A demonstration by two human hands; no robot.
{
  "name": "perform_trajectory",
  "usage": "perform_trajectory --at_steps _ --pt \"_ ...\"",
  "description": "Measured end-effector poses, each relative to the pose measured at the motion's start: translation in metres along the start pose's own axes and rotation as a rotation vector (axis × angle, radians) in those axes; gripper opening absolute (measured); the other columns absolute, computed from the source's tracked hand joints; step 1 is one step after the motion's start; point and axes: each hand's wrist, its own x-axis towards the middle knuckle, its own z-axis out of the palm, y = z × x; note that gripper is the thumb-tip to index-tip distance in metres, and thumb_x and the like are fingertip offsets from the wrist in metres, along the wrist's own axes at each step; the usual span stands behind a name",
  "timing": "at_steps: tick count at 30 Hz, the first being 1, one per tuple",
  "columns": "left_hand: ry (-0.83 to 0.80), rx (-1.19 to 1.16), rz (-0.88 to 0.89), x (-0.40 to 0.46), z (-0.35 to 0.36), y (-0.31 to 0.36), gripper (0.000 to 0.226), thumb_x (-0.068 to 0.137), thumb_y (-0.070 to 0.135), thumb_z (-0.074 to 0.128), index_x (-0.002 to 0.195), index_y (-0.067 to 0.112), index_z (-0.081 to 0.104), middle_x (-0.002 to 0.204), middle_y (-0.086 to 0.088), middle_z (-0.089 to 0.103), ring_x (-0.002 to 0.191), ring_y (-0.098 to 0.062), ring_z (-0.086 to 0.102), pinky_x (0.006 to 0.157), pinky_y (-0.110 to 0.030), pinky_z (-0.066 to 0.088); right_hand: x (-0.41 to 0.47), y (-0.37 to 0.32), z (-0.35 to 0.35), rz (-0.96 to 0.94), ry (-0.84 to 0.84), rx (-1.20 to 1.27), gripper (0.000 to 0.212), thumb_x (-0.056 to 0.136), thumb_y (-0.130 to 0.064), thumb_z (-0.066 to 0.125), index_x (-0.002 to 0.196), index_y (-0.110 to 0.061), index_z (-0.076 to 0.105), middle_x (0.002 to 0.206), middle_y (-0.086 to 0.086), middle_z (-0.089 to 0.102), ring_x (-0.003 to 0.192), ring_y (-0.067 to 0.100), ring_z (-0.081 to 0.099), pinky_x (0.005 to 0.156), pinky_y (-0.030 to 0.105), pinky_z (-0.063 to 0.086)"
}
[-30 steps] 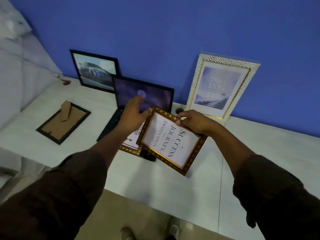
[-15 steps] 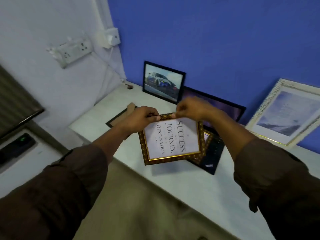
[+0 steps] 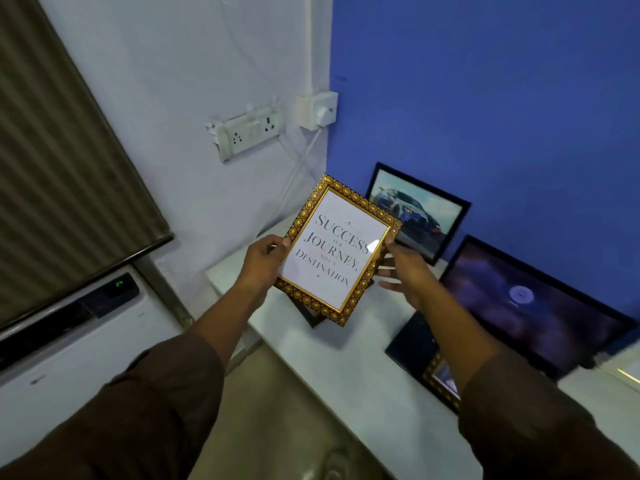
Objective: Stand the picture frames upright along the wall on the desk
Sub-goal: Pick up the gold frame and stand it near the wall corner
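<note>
Item: gold-bordered quotation frame point(image 3: 337, 249), held in the air at centre of view, over the left end of the table point(image 3: 346, 375), tilted, print facing the holder.

Left hand point(image 3: 266, 258) pinches the left rim, thumb in front.

Right hand point(image 3: 403, 271) is at the right rim, fingers stretched behind the back, probably seeking the stand; whether it grips I cannot tell.

Car picture frame point(image 3: 419, 211) already leans on the blue wall point(image 3: 485, 98), just behind.

The white desk point(image 3: 346, 386) carries a car picture frame point(image 3: 419, 213) (propped against the wall point(image 3: 485, 98)) and an open laptop point(image 3: 530, 306).
</note>
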Motion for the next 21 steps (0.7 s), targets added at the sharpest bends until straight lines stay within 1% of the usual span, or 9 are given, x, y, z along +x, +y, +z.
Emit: perform_trajectory --at_steps 2,4,7,9,10,12,14,17,21 --pt "0.025 -0.028 -0.037 0.021 -0.001 -0.001 0.025 0.103 0.027 0.057 0.082 0.015 0.063 0.089 -0.006 0.07 0.076 -0.019 0.062 0.061 -0.028 0.046 0.019 -0.005 0.019 -0.039 -0.072 0.035 0.035 0.101 -0.05 0.047 0.109 -0.024 0.068 0.099 0.0 0.069 0.091 0.022 0.064 0.081 0.039 0.056" --pt "0.063 -0.04 -0.075 0.044 -0.003 -0.003 0.025 0.104 0.028 0.056 0.084 0.016 0.064 0.093 -0.007 0.072 0.079 -0.021 0.065 0.062 -0.029 0.048 0.043 -0.017 0.033 -0.1 -0.064 -0.015 0.032 0.104 -0.045 0.043 0.109 -0.024 0.067 0.099 -0.002 0.069 0.091 0.02 0.063 0.075 0.033 0.054" --pt "0.09 -0.037 -0.094 0.077 -0.011 -0.009 0.022 0.103 0.029 0.056 0.09 0.016 0.068 0.101 -0.01 0.077 0.089 -0.027 0.071 0.064 -0.034 0.055 0.082 -0.037 0.041 -0.199 -0.068 -0.273 0.042 0.104 -0.048 0.04 0.115 -0.018 0.068 0.106 0.001 0.07 0.088 0.02 0.063 0.073 0.033 0.05" --pt "0.069 -0.009 -0.096 0.098 -0.017 -0.011 0.019 0.103 0.024 0.057 0.097 0.013 0.072 0.099 -0.009 0.078 0.09 -0.028 0.073 0.065 -0.035 0.058 0.112 -0.047 0.047 -0.197 -0.076 -0.359 0.044 0.104 -0.049 0.041 0.113 -0.015 0.067 0.102 0.004 0.069 0.078 0.019 0.062 0.071 0.035 0.049" --pt "0.056 0.027 -0.086 0.109 -0.02 -0.013 0.017 0.103 0.02 0.058 0.097 0.014 0.073 0.095 -0.005 0.078 0.089 -0.026 0.073 0.067 -0.033 0.058 0.125 -0.053 0.053 -0.18 -0.086 -0.359 0.041 0.103 -0.048 0.042 0.111 -0.016 0.066 0.097 0.006 0.068 0.072 0.018 0.061 0.066 0.035 0.05" --pt "0.031 0.142 -0.05 0.124 -0.025 -0.016 0.015 0.1 0.014 0.061 0.094 0.019 0.075 0.091 0.001 0.075 0.088 -0.02 0.07 0.075 -0.029 0.055 0.145 -0.061 0.061 -0.177 -0.084 -0.349 0.033 0.104 -0.042 0.044 0.106 -0.016 0.065 0.09 0.009 0.066 0.065 0.019 0.06 0.06 0.034 0.053" --pt "0.009 0.238 -0.051 0.143 -0.028 -0.022 0.013 0.098 0.014 0.064 0.093 0.018 0.076 0.092 -0.001 0.075 0.088 -0.017 0.067 0.083 -0.031 0.052 0.166 -0.069 0.071 -0.196 -0.076 -0.394 0.031 0.105 -0.037 0.046 0.106 -0.013 0.065 0.084 0.007 0.068 0.063 0.019 0.063 0.063 0.036 0.06" --pt "0.006 0.322 -0.063 0.177 -0.033 -0.037 0.013 0.097 0.016 0.066 0.09 0.015 0.077 0.088 -0.003 0.074 0.077 -0.011 0.064 0.079 -0.029 0.047 0.199 -0.075 0.087 -0.239 -0.061 -0.498 0.032 0.104 -0.038 0.047 0.106 -0.012 0.066 0.081 0.004 0.069 0.067 0.022 0.069 0.074 0.045 0.064" --pt "0.007 0.373 -0.074 0.216 -0.034 -0.053 0.012 0.093 0.013 0.068 0.09 0.01 0.079 0.094 -0.009 0.078 0.09 -0.026 0.072 0.085 -0.037 0.055 0.233 -0.08 0.104 -0.272 -0.047 -0.59 0.036 0.104 -0.041 0.045 0.109 -0.013 0.067 0.089 0.005 0.071 0.083 0.028 0.073 0.083 0.052 0.061"
